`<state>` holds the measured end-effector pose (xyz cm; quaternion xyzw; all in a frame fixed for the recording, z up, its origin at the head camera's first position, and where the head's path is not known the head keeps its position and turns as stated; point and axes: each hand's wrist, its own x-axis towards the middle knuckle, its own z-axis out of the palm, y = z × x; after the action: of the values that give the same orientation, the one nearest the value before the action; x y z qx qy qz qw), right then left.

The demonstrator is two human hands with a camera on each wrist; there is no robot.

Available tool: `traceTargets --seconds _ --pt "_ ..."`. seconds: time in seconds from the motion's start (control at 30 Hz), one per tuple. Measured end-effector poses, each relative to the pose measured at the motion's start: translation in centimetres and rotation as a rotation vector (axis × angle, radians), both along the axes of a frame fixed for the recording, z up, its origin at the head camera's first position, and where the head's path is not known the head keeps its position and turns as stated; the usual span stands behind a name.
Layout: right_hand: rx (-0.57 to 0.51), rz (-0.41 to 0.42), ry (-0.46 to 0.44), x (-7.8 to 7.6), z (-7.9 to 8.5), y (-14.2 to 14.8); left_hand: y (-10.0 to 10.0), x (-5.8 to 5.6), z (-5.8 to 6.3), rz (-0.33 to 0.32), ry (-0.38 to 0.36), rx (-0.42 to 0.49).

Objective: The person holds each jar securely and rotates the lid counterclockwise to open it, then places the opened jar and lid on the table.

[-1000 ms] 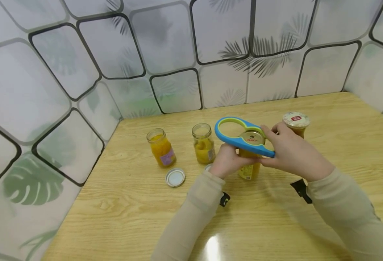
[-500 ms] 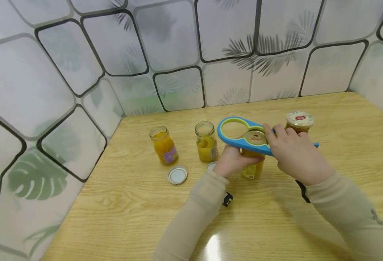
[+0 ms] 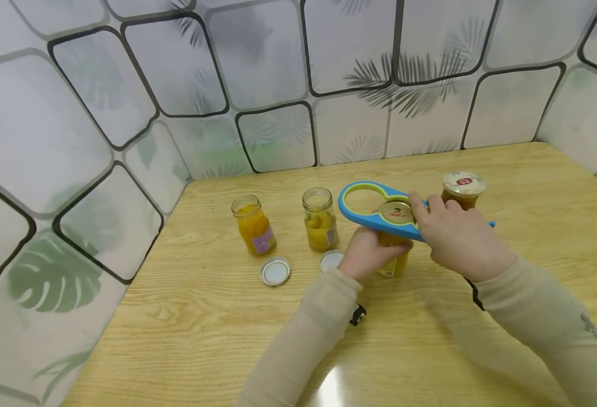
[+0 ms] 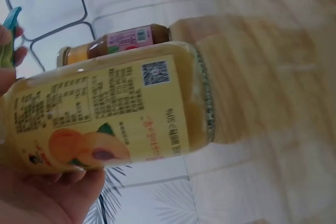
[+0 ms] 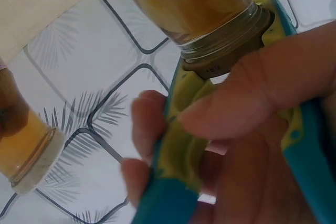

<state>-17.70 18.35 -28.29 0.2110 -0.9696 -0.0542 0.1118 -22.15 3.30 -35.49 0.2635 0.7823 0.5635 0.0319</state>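
In the head view, my left hand (image 3: pixel 371 251) grips a glass jar (image 3: pixel 393 267) below its neck. A gold metal lid (image 3: pixel 396 211) tops that jar. A blue and yellow-green jar opener (image 3: pixel 377 224) lies around the lid, and my right hand (image 3: pixel 465 240) is wrapped over its handles. The left wrist view shows the jar's yellow label (image 4: pixel 100 114) with printed peaches, with fingers of the left hand under it. In the right wrist view, the opener's ridged yellow inside (image 5: pixel 181 129) sits against the lid's edge, and my thumb lies across the handles.
Two lidless jars of orange fruit (image 3: pixel 253 226) and yellow fruit (image 3: pixel 321 223) stand to the left. Loose lids lie near them, one lid (image 3: pixel 275 271) in front and another lid (image 3: pixel 331 260) by my left wrist. A closed jar (image 3: pixel 463 186) stands behind my right hand.
My right hand has shifted from pinching the opener near the lid to gripping round its handles, whose end now shows past the hand. The left hand keeps holding the jar.
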Motion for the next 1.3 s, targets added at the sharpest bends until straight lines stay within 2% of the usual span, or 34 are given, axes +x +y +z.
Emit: traceTargets --seconds 0.23,0.4,0.6,0.73,0.8,0.93,1.13,1.3 --pt "0.000 0.080 0.070 -0.3 -0.2 0.3 0.4 0.1 -0.1 0.038 0.002 0.026" --pt "0.012 0.114 0.109 -0.7 -0.5 0.6 0.3 0.1 0.0 0.058 0.004 0.004" --pt "0.009 0.168 0.203 -0.9 -0.8 0.8 0.3 0.1 0.2 0.073 0.005 -0.017" --pt "0.005 0.200 0.247 -1.0 -1.0 0.9 0.2 -0.1 0.1 0.064 -0.010 0.024" --pt "0.008 0.204 0.251 -1.0 -1.0 1.0 0.1 -0.1 0.1 0.058 -0.021 0.053" --pt "0.015 0.183 0.194 -1.0 -0.9 1.0 0.0 -0.2 0.1 0.049 -0.020 0.092" --pt "0.021 0.218 0.206 -1.1 -0.8 1.2 -0.1 -0.5 0.2 0.032 0.006 0.102" --pt "0.020 0.241 0.197 -1.2 -0.7 1.2 -0.5 -0.9 0.2 -0.015 -0.027 0.091"
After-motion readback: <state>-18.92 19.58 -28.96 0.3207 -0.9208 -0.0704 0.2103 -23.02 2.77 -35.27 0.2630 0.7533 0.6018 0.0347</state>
